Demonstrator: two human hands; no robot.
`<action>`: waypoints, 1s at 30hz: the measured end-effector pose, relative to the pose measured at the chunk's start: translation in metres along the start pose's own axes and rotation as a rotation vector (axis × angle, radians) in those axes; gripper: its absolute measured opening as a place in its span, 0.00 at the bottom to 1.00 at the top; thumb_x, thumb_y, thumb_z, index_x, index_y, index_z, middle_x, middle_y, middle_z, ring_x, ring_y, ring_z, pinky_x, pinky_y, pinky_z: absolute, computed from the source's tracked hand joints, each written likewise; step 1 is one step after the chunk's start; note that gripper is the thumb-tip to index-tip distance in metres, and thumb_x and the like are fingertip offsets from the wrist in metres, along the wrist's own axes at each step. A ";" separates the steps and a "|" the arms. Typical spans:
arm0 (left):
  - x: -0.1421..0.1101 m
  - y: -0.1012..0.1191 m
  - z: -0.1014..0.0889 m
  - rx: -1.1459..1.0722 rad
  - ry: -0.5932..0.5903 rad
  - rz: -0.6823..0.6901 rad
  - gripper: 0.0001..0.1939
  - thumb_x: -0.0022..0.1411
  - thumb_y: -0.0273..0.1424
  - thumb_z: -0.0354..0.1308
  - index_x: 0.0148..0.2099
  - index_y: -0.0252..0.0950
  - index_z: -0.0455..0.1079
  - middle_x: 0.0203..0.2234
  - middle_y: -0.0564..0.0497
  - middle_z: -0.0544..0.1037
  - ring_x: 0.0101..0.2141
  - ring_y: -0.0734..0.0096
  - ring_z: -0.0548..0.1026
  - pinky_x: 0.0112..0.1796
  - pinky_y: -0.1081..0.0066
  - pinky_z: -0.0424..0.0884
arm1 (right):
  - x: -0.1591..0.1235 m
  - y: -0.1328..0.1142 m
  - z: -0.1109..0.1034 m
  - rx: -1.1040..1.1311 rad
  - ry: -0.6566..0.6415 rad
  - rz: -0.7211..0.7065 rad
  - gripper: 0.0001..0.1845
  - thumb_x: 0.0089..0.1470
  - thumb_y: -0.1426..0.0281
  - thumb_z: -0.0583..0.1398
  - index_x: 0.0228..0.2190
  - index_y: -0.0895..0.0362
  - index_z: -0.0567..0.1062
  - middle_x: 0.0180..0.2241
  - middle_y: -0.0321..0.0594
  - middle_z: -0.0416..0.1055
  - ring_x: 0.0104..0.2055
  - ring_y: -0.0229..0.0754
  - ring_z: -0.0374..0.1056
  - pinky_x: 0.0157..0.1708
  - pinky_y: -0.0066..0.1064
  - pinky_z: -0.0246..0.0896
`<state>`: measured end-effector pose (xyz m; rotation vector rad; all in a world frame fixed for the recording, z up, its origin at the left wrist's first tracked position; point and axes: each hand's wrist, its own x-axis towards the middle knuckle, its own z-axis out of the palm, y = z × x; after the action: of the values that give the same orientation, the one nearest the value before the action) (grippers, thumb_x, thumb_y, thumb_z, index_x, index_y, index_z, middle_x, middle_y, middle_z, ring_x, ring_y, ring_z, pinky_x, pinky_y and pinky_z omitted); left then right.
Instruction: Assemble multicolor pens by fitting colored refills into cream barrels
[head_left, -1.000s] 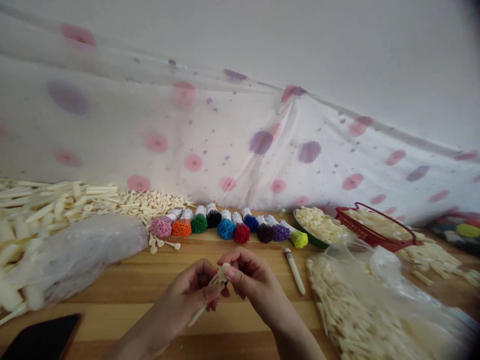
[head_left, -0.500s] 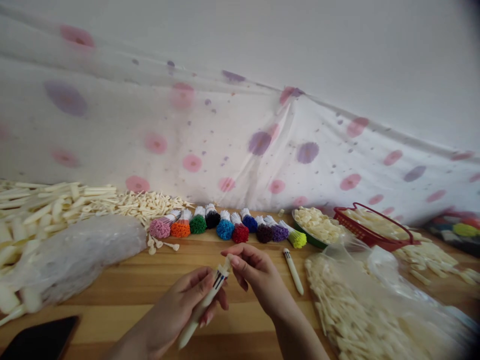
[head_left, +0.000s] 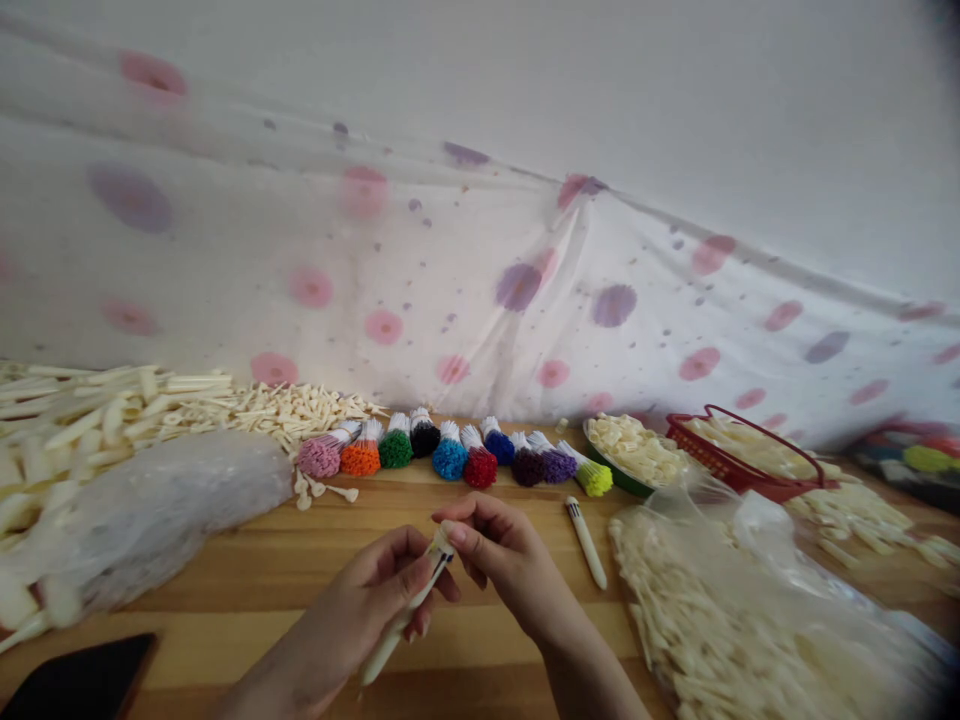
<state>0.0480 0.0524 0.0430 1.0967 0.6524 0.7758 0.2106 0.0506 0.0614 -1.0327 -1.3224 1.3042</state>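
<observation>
My left hand (head_left: 382, 590) is wrapped round the barrel of a cream multicolour pen (head_left: 388, 640), which slants with its upper end away from me. Dark and coloured sliders show near that upper end. Thumb and fingers of my right hand (head_left: 491, 545) are closed on a small cream end piece (head_left: 442, 540) at the top of the pen. Whether this piece is fully seated, I cannot tell. To the right of my hands lies a second multicolour pen (head_left: 586, 545) on the wooden table (head_left: 300, 570).
Bundles of coloured refills (head_left: 450, 455) line the table's back. Cream pen parts (head_left: 97, 410) and a plastic bag (head_left: 165, 510) lie left, above a dark flat object (head_left: 82, 675). At right are a green bowl (head_left: 637, 487), a red basket (head_left: 739, 470) and a bag of parts (head_left: 720, 610).
My right hand has moved slightly left and down, bringing the small end piece onto the top of the pen. My left hand keeps its hold, and the pen has shifted only slightly.
</observation>
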 end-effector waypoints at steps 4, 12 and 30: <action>0.002 0.000 0.000 0.042 0.064 0.018 0.19 0.50 0.47 0.63 0.30 0.35 0.67 0.25 0.53 0.74 0.21 0.78 0.64 0.26 0.74 0.61 | 0.000 0.002 -0.003 -0.040 -0.020 -0.005 0.21 0.44 0.55 0.64 0.32 0.60 0.74 0.18 0.28 0.60 0.18 0.29 0.51 0.17 0.23 0.43; 0.008 -0.008 -0.003 0.290 0.191 0.178 0.14 0.55 0.43 0.60 0.31 0.37 0.68 0.22 0.56 0.71 0.25 0.73 0.66 0.27 0.73 0.62 | 0.004 0.009 0.003 -0.031 -0.034 0.001 0.22 0.43 0.52 0.63 0.27 0.57 0.66 0.17 0.27 0.60 0.17 0.29 0.51 0.16 0.23 0.43; 0.005 -0.009 -0.016 0.803 0.348 0.284 0.03 0.53 0.35 0.59 0.32 0.44 0.68 0.29 0.50 0.79 0.32 0.58 0.77 0.32 0.69 0.68 | 0.009 0.023 0.010 -0.633 0.195 -0.055 0.27 0.47 0.47 0.56 0.16 0.55 0.56 0.15 0.29 0.53 0.19 0.33 0.48 0.19 0.26 0.40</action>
<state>0.0402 0.0627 0.0285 1.8320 1.1760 0.9908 0.1982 0.0593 0.0392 -1.4939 -1.6364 0.7205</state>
